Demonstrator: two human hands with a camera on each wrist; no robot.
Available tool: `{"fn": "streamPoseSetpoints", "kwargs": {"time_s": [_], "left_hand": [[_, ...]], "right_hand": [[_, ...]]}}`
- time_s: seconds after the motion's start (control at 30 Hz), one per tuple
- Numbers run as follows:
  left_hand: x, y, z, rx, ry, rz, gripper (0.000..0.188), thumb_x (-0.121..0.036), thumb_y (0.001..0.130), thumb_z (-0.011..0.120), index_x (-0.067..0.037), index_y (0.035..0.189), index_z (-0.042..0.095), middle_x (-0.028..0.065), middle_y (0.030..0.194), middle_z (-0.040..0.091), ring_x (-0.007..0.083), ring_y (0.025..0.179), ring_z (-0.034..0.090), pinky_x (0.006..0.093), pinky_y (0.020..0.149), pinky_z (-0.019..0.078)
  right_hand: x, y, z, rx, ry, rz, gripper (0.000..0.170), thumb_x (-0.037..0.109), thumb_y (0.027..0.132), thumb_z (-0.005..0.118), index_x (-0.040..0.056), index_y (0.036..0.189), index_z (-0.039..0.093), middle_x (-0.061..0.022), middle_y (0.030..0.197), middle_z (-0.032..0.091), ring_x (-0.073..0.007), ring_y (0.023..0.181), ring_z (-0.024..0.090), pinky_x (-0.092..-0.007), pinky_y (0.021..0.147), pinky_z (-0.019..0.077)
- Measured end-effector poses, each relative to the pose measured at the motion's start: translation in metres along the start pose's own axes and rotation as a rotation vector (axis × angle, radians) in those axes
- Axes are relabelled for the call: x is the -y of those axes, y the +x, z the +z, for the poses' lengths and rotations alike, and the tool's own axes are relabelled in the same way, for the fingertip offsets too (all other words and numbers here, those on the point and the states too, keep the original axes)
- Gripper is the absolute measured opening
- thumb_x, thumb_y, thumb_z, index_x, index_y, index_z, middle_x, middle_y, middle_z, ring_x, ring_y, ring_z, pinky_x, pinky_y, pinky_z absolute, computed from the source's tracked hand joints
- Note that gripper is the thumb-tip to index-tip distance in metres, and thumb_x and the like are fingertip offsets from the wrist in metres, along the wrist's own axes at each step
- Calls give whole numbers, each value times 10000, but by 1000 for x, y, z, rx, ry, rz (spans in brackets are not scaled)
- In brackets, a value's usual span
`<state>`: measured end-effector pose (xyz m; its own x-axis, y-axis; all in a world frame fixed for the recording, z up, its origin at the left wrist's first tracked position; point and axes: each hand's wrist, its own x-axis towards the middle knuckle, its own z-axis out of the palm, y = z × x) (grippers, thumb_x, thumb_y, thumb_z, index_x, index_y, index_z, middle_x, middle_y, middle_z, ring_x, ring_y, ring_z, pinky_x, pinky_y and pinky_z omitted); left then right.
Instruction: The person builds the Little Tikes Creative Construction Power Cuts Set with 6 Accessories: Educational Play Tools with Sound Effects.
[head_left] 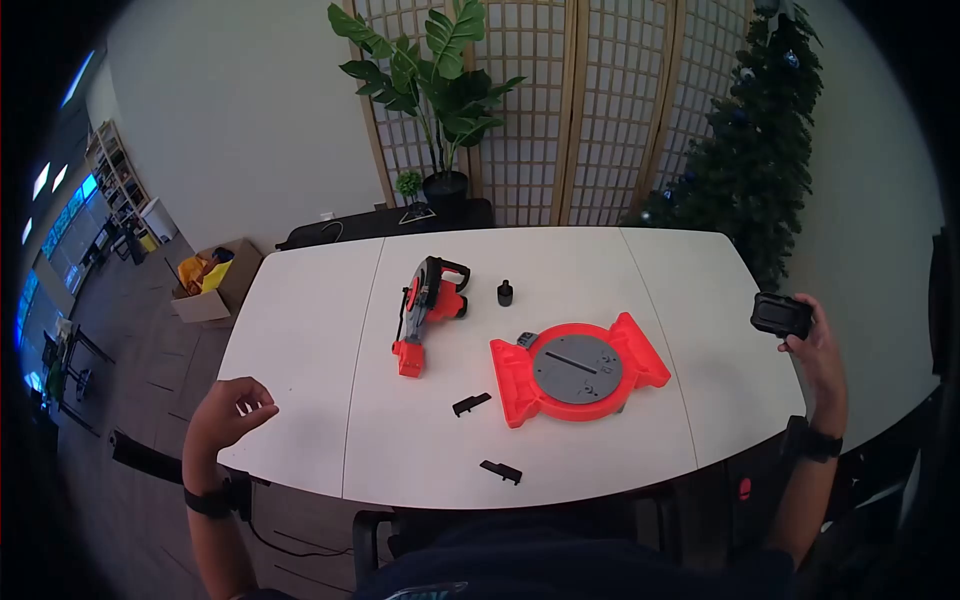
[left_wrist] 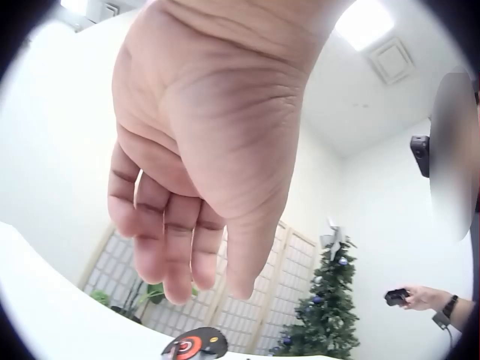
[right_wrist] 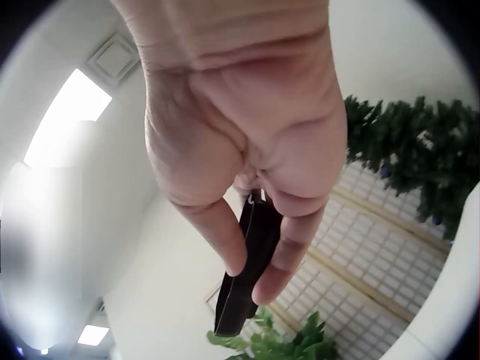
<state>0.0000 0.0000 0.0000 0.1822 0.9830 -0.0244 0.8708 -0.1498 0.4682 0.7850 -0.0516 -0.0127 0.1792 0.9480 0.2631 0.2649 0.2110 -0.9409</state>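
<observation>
Black and boxy, a small block is held up at the right end of the white table, pinched by the right hand. Its thumb and at least 1 finger press on opposite sides of the block; how the other fingers lie cannot be told.

The left hand hovers at the table's left end, its 4 fingers loosely bent and slightly apart, the thumb close to them.

Red and grey, a round turntable base lies right of the table's middle, its grey disc facing up. To its left is a red-and-black saw, and between these 2, toward the far side, stands a small black knob-like piece. On the near side are 2 slim black strips: 1 strip near the base's left end, the other strip closer to the front edge.

Behind the table are a leafy plant, a wood-framed screen and a decorated tree.
</observation>
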Motion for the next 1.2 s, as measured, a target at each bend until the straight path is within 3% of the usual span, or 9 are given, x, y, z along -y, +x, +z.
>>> {"fn": "streamPoseSetpoints", "kwargs": {"time_s": [0.07, 0.23, 0.33, 0.47, 0.6, 0.67, 0.87, 1.2], "left_hand": [[19, -5, 9, -15, -77, -107, 178, -162, 845, 784, -22, 818, 678, 26, 739, 690, 94, 648, 605, 252, 615, 487], [70, -27, 31, -39, -228, -164, 163, -140, 870, 768, -17, 848, 662, 3, 740, 674, 65, 668, 586, 231, 625, 475], [86, -35, 36, -77, -313, -223, 156, -125, 880, 759, -10, 876, 654, 5, 741, 668, 61, 674, 588, 224, 631, 477], [103, -41, 39, -91, -350, -265, 152, -114, 888, 751, -5, 895, 645, 12, 756, 673, 62, 679, 602, 221, 633, 485], [111, -42, 40, -110, -407, -268, 144, -111, 898, 743, -13, 917, 640, 14, 772, 684, 65, 686, 620, 218, 639, 499], [115, -43, 41, -105, -398, -265, 144, -111, 899, 742, -14, 923, 638, 16, 774, 687, 65, 689, 622, 217, 642, 502], [116, -38, 41, -90, -399, -255, 145, -116, 905, 737, -14, 928, 638, 20, 779, 690, 67, 697, 626, 218, 648, 505], [121, -33, 47, -49, -369, -248, 155, -127, 904, 738, -5, 911, 642, 24, 767, 684, 73, 682, 620, 221, 640, 502]], "right_hand": [[-15, -8, -15, -104, 59, 153, 709, 17, 806, 718, 94, 1444, 421, -97, 1301, 547, -195, 1067, 600, -320, 835, 550], [-68, -40, -61, -218, 158, 359, 703, -28, 794, 689, 106, 1433, 428, -113, 1250, 583, -232, 954, 666, -346, 749, 609], [-101, -57, -91, -215, 104, 441, 701, -43, 794, 676, 102, 1431, 422, -124, 1221, 586, -242, 936, 668, -354, 760, 612], [-138, -72, -131, -248, 82, 546, 659, -86, 761, 585, 104, 1375, 443, -130, 1143, 605, -241, 892, 669, -335, 655, 556], [-157, -82, -153, -253, 47, 618, 621, -58, 751, 557, 110, 1341, 459, -118, 1065, 630, -233, 845, 670, -325, 631, 522], [-165, -88, -162, -306, -140, 739, 595, -9, 764, 570, 97, 1339, 460, -108, 1016, 646, -218, 800, 674, -321, 621, 512], [-185, -93, -174, -314, -161, 809, 552, 25, 796, 565, 65, 1337, 462, -103, 1015, 657, -184, 774, 680, -299, 585, 490], [-195, -94, -173, -455, -227, 741, 511, 93, 826, 564, 66, 1330, 485, -67, 1022, 657, -138, 778, 673, -270, 579, 464]]}}
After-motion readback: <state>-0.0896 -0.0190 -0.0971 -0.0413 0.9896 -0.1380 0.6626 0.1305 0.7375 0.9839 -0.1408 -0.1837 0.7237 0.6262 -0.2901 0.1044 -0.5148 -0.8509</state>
